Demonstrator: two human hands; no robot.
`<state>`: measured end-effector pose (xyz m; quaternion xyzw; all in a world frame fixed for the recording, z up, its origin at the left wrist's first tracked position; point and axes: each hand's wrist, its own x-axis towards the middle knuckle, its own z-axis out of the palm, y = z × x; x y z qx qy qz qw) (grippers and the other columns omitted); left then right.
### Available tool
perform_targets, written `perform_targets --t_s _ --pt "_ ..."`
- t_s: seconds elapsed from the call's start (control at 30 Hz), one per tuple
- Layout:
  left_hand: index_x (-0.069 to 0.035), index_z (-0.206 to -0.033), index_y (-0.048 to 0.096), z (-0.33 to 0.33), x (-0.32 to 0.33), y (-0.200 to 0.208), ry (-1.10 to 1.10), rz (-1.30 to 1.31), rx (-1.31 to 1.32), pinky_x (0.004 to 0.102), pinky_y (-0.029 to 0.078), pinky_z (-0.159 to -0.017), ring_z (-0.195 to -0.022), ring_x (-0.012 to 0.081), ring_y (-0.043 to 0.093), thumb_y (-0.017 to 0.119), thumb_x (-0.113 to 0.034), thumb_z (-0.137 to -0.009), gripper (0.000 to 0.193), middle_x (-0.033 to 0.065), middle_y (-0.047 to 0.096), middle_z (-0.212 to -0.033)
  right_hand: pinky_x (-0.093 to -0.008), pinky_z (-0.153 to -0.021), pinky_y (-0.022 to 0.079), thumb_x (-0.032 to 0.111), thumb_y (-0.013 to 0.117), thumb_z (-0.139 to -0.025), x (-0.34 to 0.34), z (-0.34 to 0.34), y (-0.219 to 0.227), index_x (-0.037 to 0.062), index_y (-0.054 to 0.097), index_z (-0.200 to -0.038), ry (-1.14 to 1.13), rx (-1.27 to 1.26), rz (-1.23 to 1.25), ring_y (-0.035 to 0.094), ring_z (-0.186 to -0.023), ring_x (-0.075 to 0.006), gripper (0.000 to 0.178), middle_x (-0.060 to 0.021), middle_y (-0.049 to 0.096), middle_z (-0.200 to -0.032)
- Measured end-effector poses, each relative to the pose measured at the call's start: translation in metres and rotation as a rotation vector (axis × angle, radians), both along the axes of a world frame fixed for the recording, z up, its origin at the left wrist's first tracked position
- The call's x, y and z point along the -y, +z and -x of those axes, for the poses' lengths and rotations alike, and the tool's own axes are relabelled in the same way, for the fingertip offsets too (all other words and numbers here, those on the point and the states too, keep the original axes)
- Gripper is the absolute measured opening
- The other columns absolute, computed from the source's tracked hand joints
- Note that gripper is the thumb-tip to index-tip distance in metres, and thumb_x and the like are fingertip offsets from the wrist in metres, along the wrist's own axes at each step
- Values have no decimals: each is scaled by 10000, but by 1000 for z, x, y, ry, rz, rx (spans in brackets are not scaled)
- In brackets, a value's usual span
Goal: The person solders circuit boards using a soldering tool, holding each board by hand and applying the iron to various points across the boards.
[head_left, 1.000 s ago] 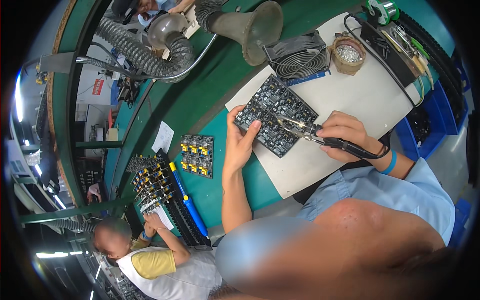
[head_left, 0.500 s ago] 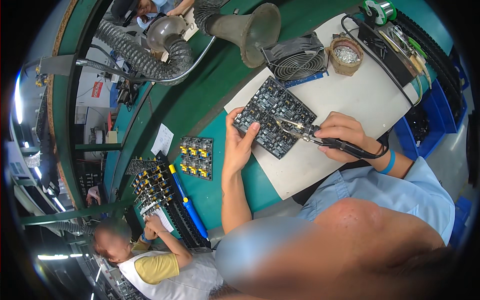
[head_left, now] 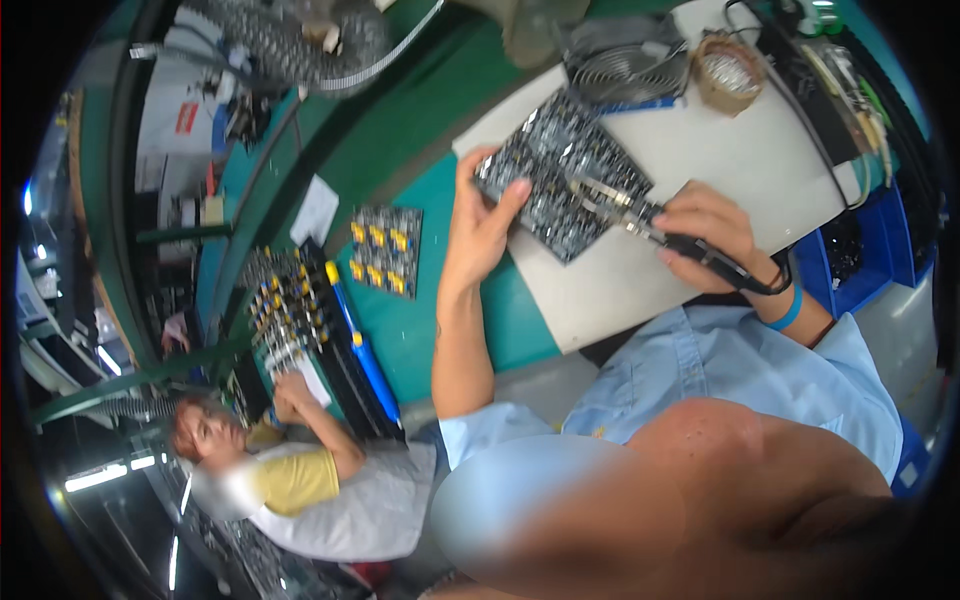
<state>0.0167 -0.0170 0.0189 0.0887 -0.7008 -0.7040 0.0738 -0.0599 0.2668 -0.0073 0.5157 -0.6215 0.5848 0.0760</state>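
A dark panel of circuit boards, crowded with small parts, is tilted above a pale work mat. Its left corner is gripped by my left hand, thumb on top and fingers beneath. My right hand is closed round the black handle of a pair of soldering tweezers, its cable trailing past my wrist. The two metal tips sit over the right part of the panel; blur hides whether they touch it.
Beyond the panel stand a fan and a pot of silvery bits. Leftward lie a board with yellow parts and a blue solder sucker. Blue bins hang at right. A co-worker sits at lower left.
The view has shifted and blurred, so the bench things sit higher. Both hands keep their holds, and the tweezers stay over the panel. The co-worker's head has turned.
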Motion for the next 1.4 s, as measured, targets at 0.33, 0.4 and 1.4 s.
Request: perform_targets --t_s 0.33,0.4,1.4 --pt "-12 -1362 373 -2 4 2 -24 49 -19 272 533 -755 -885 170 625 643 -25 -953 490 160 630 -1080 -318 -680 494 -40 719 -710 5 -2 -1 -40 670 -1107 -10 -4 -9 564 -741 -239 400 -155 657 -970" --pt "-5 -1359 373 -3 4 3 -32 41 -18 276 538 -759 -893 175 633 645 -26 -953 489 167 636 -1080 -318 -680 494 -40 719 -710 5 -2 -3 -42 670 -1113 -12 1 -11 566 -745 -238 406 -157 657 -977" --pt "-28 -1363 384 0 10 -8 -27 19 -68 284 545 -771 -897 182 657 682 -80 -948 513 165 661 -1077 -266 -822 528 52 726 -851 -19 14 -9 -19 536 -1355 -296 289 24 685 -901 -210 544 -139 685 -1012"
